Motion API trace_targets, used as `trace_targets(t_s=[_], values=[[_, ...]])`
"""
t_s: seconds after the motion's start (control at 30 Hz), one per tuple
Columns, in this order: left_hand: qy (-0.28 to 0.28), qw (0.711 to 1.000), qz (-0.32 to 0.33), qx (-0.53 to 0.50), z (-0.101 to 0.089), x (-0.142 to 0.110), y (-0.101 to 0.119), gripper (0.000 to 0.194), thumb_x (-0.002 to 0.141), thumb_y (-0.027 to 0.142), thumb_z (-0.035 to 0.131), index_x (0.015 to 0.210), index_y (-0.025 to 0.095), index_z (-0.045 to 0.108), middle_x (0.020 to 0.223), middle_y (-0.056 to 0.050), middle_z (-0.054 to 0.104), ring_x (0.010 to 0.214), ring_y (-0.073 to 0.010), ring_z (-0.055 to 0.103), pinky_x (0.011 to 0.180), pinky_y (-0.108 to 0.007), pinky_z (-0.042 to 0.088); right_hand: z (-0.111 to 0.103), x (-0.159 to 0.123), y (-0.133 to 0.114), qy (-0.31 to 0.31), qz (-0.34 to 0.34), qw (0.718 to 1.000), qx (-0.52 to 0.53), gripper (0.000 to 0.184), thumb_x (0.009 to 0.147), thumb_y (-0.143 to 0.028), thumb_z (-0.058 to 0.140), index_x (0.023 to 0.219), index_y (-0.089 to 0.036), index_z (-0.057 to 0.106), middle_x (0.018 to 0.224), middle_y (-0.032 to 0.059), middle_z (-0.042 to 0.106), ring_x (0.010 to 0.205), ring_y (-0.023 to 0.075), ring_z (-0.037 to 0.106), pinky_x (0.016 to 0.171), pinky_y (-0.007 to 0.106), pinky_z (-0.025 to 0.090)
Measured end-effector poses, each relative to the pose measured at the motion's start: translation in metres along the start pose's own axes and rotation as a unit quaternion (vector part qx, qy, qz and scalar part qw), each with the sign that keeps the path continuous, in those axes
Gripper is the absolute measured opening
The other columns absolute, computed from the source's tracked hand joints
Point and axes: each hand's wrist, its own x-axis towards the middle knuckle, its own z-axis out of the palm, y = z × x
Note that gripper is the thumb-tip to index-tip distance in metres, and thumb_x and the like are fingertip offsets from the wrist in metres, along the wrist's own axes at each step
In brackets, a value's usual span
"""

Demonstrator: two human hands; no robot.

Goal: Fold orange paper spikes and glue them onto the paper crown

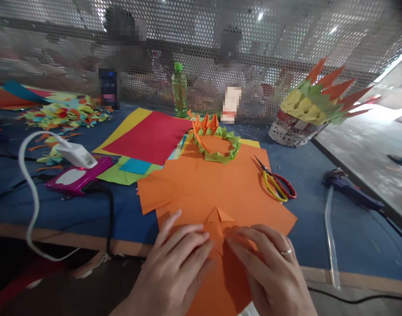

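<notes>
A small folded piece of orange paper [216, 226] with a pointed top lies in front of me on larger orange sheets [217, 180]. My left hand [181, 259] holds its left side with the fingertips, the forefinger side raised and spread. On the right side, the bent fingers of my right hand [269, 259], which wears a ring, hold the same piece. What my thumbs do under the fingers is partly hidden. Beyond it stands a ring of folded green paper pieces [232, 149], with several orange points [205, 125] at its left.
Yellow-and-red-handled scissors [276, 186] and a glue gun [352, 188] lie on the right. A paper-pointed basket [296, 127] stands behind. At left are coloured sheets [151, 136], small folded pieces [65, 114], and a purple power strip [79, 175] with cables. A green-capped bottle [179, 92] stands by the mesh.
</notes>
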Motion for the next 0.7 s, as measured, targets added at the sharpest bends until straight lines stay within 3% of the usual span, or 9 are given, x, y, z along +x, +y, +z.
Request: trace_targets(t_s=[0.1,0.13,0.17,0.23,0.33,0.47,0.53,0.7], values=[[-0.008,1.0,0.012,-0.012,-0.003,-0.002,0.015,0.025,0.101,0.016,0.05,0.101,0.02,0.075,0.09,0.001,0.075,0.098,-0.0128,0.07,0.125,-0.039,0.03,0.004,-0.001,0.001,0.011,0.015,1.0,-0.022,0.045,0.087,-0.008,0.051,0.125,-0.025,0.068,0.126,0.0015,0.069,0.117,0.0238,0.052,0.092,0.038,0.041],[-0.051,0.999,-0.004,-0.014,-0.003,-0.003,0.02,0.025,0.102,0.016,0.05,0.104,0.02,0.074,0.096,0.0,0.077,0.102,-0.0135,0.07,0.126,-0.04,0.03,0.006,-0.002,0.001,0.013,0.023,0.999,-0.024,0.046,0.088,-0.007,0.049,0.126,-0.025,0.067,0.128,0.0019,0.068,0.118,0.0247,0.051,0.094,0.039,0.04],[-0.035,0.999,-0.025,-0.021,-0.002,-0.003,0.023,0.024,0.102,0.017,0.051,0.102,0.019,0.075,0.095,0.0,0.077,0.102,-0.0138,0.071,0.126,-0.041,0.03,0.008,-0.003,0.002,0.012,0.03,0.999,-0.024,0.047,0.089,-0.007,0.048,0.128,-0.025,0.067,0.131,0.0022,0.067,0.12,0.0255,0.05,0.095,0.04,0.039],[-0.028,0.999,-0.006,-0.028,-0.001,-0.003,0.025,0.024,0.103,0.019,0.052,0.1,0.02,0.075,0.096,0.001,0.078,0.101,-0.0123,0.071,0.127,-0.039,0.03,0.01,-0.005,0.004,0.004,0.034,0.999,-0.022,0.049,0.089,-0.006,0.047,0.131,-0.024,0.065,0.134,0.0026,0.065,0.123,0.0263,0.049,0.097,0.042,0.038],[0.007,0.997,0.08,-0.003,-0.002,0.002,0.013,0.029,0.105,0.021,0.046,0.111,0.021,0.074,0.112,-0.001,0.078,0.113,-0.0128,0.068,0.127,-0.038,0.028,0.01,-0.006,0.005,0.001,0.03,0.999,-0.018,0.048,0.089,-0.007,0.048,0.131,-0.024,0.065,0.136,0.0027,0.064,0.124,0.0271,0.047,0.099,0.043,0.037],[-0.108,0.99,0.033,0.088,-0.008,0.006,-0.012,0.041,0.105,0.025,0.05,0.145,0.019,0.055,0.145,-0.004,0.063,0.139,-0.0187,0.052,0.13,-0.043,0.015,0.006,-0.004,0.007,0.004,0.028,0.999,-0.016,0.047,0.088,-0.007,0.05,0.128,-0.026,0.066,0.136,0.0015,0.064,0.125,0.0269,0.047,0.099,0.043,0.036],[-0.151,0.981,0.05,0.107,-0.009,0.004,-0.017,0.043,0.105,0.029,0.049,0.147,0.02,0.052,0.147,-0.004,0.062,0.142,-0.0205,0.049,0.131,-0.047,0.01,0.004,-0.002,0.008,-0.001,0.028,0.999,-0.025,0.048,0.087,-0.005,0.05,0.128,-0.026,0.066,0.136,0.0015,0.064,0.124,0.0269,0.047,0.099,0.043,0.036],[-0.128,0.985,0.051,0.103,0.0,-0.009,-0.008,0.04,0.104,0.026,0.049,0.143,0.018,0.057,0.146,-0.005,0.062,0.141,-0.0218,0.05,0.131,-0.05,0.006,0.001,0.005,0.014,-0.017,0.003,0.997,-0.075,0.042,0.088,-0.007,0.051,0.124,-0.022,0.068,0.134,0.0055,0.065,0.122,0.0283,0.047,0.096,0.043,0.036]])
